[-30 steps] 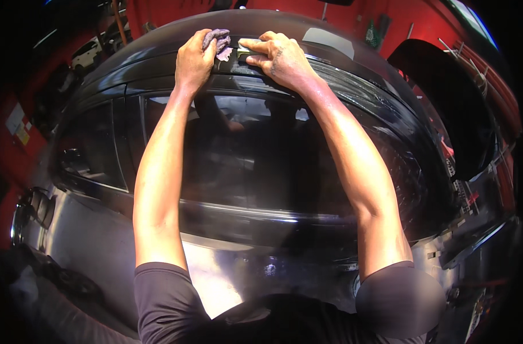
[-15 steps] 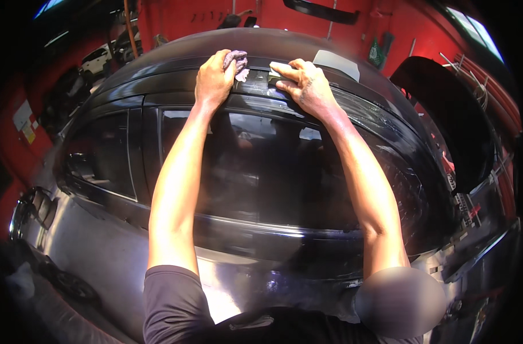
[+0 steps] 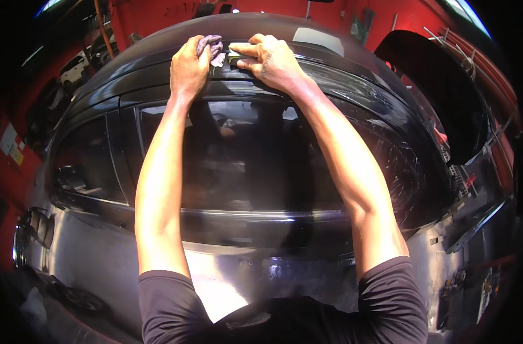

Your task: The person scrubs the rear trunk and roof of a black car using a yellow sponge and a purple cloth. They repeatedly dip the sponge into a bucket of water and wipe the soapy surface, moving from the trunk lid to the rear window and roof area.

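Note:
Both my arms reach over the side of a dark car (image 3: pixel 241 183) to the edge of its roof. My left hand (image 3: pixel 187 69) is closed around a crumpled purple-grey cloth (image 3: pixel 210 45); a pale end of it hangs near the roof edge. Just right of the cloth, my right hand (image 3: pixel 273 62) presses a small whitish and yellow-green pad (image 3: pixel 235 57) on the dark roof rail, with its fingers laid along it. Most of the pad is hidden under the fingers, so its exact kind does not show.
A pale sheet-like patch (image 3: pixel 318 41) lies on the roof beyond my right hand. A large black curved panel (image 3: pixel 439 97) stands upright at the right, near red pipes. Below the windows, the door's grey lower part (image 3: pixel 273 269) is close to me. Red walls stand behind.
My right hand and its pad have slid left along the roof edge, closer to the cloth. The whole view has shifted, so the car sits higher and further left.

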{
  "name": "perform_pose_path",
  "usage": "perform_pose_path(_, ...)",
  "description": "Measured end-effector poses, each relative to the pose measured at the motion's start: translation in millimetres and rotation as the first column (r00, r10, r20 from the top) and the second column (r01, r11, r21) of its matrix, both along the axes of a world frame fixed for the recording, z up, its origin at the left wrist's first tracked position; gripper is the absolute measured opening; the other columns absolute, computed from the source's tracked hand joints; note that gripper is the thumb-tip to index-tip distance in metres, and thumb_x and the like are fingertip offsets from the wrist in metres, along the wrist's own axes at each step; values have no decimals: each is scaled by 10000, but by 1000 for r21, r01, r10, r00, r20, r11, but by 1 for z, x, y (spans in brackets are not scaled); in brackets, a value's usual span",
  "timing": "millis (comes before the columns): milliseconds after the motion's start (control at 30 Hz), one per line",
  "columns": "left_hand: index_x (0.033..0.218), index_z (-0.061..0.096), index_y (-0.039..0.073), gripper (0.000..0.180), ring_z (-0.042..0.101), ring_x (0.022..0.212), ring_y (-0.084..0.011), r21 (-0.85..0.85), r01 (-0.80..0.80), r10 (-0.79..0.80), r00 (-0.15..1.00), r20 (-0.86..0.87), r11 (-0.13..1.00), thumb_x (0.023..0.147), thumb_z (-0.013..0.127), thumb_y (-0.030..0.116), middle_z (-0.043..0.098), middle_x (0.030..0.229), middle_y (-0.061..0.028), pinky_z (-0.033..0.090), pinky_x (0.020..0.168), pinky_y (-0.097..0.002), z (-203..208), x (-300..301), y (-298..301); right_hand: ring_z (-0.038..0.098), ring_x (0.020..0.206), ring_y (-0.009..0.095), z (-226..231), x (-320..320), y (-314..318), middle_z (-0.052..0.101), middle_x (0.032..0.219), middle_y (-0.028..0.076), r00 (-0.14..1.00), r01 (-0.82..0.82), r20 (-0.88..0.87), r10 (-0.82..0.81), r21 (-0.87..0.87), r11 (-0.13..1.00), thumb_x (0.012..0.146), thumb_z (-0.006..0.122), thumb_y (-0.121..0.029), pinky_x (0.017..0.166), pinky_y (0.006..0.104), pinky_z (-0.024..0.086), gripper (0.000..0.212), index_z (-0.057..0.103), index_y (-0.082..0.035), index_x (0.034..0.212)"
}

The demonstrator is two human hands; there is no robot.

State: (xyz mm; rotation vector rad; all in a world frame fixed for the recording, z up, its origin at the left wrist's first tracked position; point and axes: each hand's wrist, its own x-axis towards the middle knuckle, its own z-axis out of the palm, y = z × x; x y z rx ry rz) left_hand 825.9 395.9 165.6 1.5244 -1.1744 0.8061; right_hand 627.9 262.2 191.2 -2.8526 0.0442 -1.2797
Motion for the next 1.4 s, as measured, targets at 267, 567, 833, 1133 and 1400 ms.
perform_pose_path(267, 1251, 709, 24, 311, 747, 1053, -406, -56, 28, -26, 999, 35, 998, 991, 684, 193, 764, 1134, -222, 578, 915, -452, 4, 8, -1, 684, 1143, 310, -14, -194, -104, 706, 1251, 136, 993, 117, -8, -117, 204, 972, 928, 800, -289, 1040, 448, 550, 479, 743, -211, 1397)
perform_pose_path(567, 1257, 707, 13, 310, 758, 1045, -397, -44, 67, -68, 998, -8, 997, 1002, 687, 187, 769, 1122, -229, 583, 907, -434, -4, 3, 3, 701, 1036, 344, 3, -9, -14, 691, 1208, 150, 986, -143, -81, 148, 72, 987, 965, 784, -291, 936, 432, 549, 455, 733, -185, 1404)
perform_pose_path(833, 1248, 702, 33, 307, 734, 1070, -425, -31, -22, 21, 1000, -18, 999, 979, 693, 180, 760, 1136, -224, 573, 921, -475, 1, 1, 2, 685, 1122, 337, -1, -133, -87, 706, 1223, 161, 999, 0, -32, 6, 191, 982, 920, 785, -310, 1032, 452, 552, 478, 755, -175, 1377)
perform_pose_path(1133, 1246, 698, 15, 293, 743, 1055, -415, -62, 14, -12, 999, 31, 998, 1004, 688, 180, 762, 1125, -229, 579, 908, -448, 2, 9, 3, 677, 1166, 362, 0, -81, -56, 710, 1260, 179, 998, -53, -29, 58, 141, 989, 954, 775, -265, 1049, 477, 530, 449, 740, -163, 1390)
perform_pose_path(1400, 1245, 712, 28, 303, 744, 1049, -412, -59, -28, 29, 1000, 10, 998, 990, 682, 189, 765, 1124, -220, 580, 909, -455, -4, 5, -6, 670, 1198, 323, -5, -90, -68, 714, 1269, 159, 999, 51, -13, -51, 92, 994, 944, 777, -296, 1069, 454, 527, 460, 744, -202, 1393)
